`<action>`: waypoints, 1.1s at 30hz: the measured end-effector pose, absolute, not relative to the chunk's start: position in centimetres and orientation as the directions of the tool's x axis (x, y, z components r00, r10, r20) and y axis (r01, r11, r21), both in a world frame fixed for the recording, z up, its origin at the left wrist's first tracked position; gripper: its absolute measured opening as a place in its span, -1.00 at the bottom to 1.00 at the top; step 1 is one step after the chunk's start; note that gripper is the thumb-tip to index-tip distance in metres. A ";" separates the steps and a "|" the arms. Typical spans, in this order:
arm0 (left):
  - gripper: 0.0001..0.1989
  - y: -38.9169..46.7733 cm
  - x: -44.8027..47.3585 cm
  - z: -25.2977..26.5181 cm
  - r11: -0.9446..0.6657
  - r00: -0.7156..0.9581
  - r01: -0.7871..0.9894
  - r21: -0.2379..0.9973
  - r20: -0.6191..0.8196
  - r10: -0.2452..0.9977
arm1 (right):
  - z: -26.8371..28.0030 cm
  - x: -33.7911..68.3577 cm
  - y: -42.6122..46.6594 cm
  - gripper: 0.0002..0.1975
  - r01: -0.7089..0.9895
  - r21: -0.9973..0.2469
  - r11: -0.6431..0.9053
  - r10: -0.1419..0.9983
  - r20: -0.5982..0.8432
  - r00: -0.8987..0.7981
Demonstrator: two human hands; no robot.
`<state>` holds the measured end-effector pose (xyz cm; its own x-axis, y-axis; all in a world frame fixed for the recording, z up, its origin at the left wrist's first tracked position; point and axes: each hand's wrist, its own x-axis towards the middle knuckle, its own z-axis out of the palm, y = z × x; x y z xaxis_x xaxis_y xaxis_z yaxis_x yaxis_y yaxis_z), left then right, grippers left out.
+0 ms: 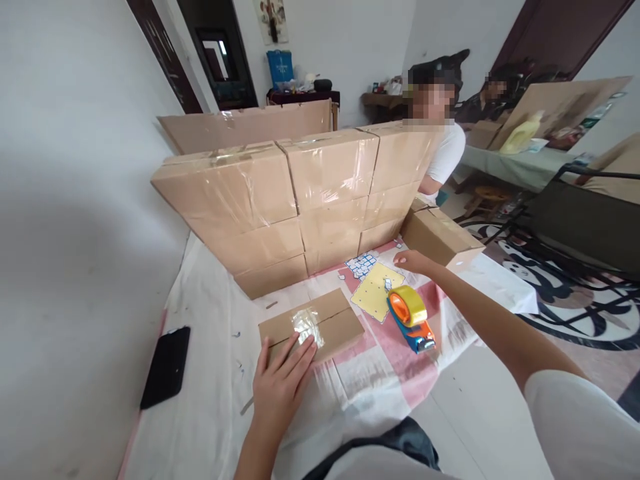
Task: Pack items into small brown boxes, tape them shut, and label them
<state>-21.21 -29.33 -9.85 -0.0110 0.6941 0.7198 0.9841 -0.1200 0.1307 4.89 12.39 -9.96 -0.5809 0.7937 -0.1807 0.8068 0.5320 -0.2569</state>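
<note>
My left hand (284, 373) lies with spread fingers on a small flat cardboard box (333, 330). A shiny patch of clear tape (307, 327) covers part of the seam on its top. Farther right my right hand (411, 261) reaches out over the table, fingers curled together; whatever is in them, if anything, is too small to make out. Just below that hand lie a yellow paper sheet (376, 293) and a blue-and-white patterned piece (361, 265). A tape dispenser (413, 327) with a yellow roll stands near the table's front edge, between the box and my right forearm.
Behind the box rises a wall of stacked, taped cartons (330, 173). Another carton (443, 233) sits at the right, beyond my right hand. On the left lies a black phone (166, 367). A person in a white shirt (447, 153) is behind the stack; a dark chair (585, 220) stands right.
</note>
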 end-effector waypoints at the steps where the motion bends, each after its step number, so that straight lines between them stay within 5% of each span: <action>1: -0.74 -29.3 -21.2 -9.8 -0.119 -0.008 0.985 0.126 0.721 0.692 | -10.8 4.5 12.7 -0.78 0.802 -0.268 0.534 0.789 -0.182 -0.586; 11: -0.75 -29.1 -20.7 -9.7 -0.079 -0.001 0.993 0.082 0.700 0.714 | -14.5 -1.4 14.0 -0.38 0.883 -0.266 0.387 0.864 -0.230 -0.448; 21: -0.72 -28.6 -20.5 -10.2 -0.048 -0.016 0.996 0.072 0.699 0.715 | -15.5 4.0 11.7 -0.88 0.843 -0.390 0.369 0.839 -0.251 -0.483; 29: -0.61 -29.2 -21.6 -11.5 -0.037 0.074 0.997 -0.069 0.663 0.745 | -15.4 6.5 12.7 -0.95 0.813 -0.519 0.263 0.892 -0.192 -0.410; 33: -0.60 -29.2 -21.4 -11.5 -0.026 0.070 0.997 -0.075 0.666 0.743 | -15.7 8.1 13.5 -0.75 0.799 -0.569 0.192 0.946 -0.107 -0.304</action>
